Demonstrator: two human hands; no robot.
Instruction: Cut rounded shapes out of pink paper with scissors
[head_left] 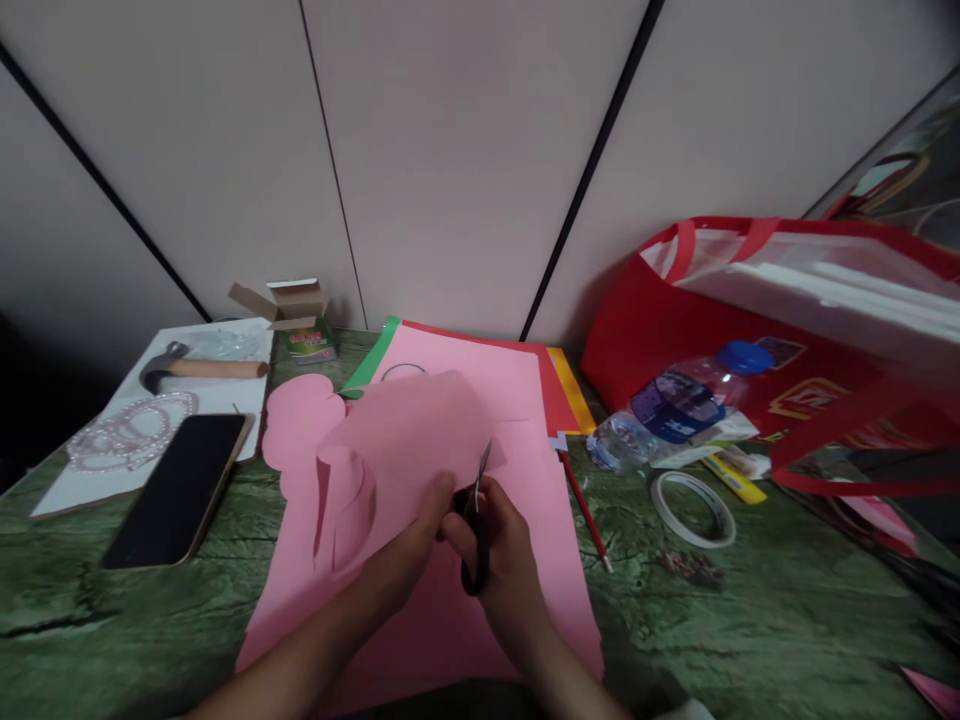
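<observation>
My right hand (510, 545) is closed round the dark handles of a pair of scissors (484, 465), whose blades point up and away from me. Beside it, my left hand (431, 515) pinches the near edge of a pink paper sheet (420, 425). That sheet is raised and bent, with a curled part (349, 500) at its left. The blade tips lie at the sheet's right edge; whether they grip paper I cannot tell. Underneath is a stack of pink paper (555, 600). A scalloped pink cutout (300, 415) rests at the stack's upper left.
On the left are a phone (180, 490), a hammer (217, 369), bead strings (135, 430) and a small opened box (307, 335). To the right lie a red pencil (586, 515), a tape roll (694, 510) and a water bottle (675, 405), before a red bag (645, 320).
</observation>
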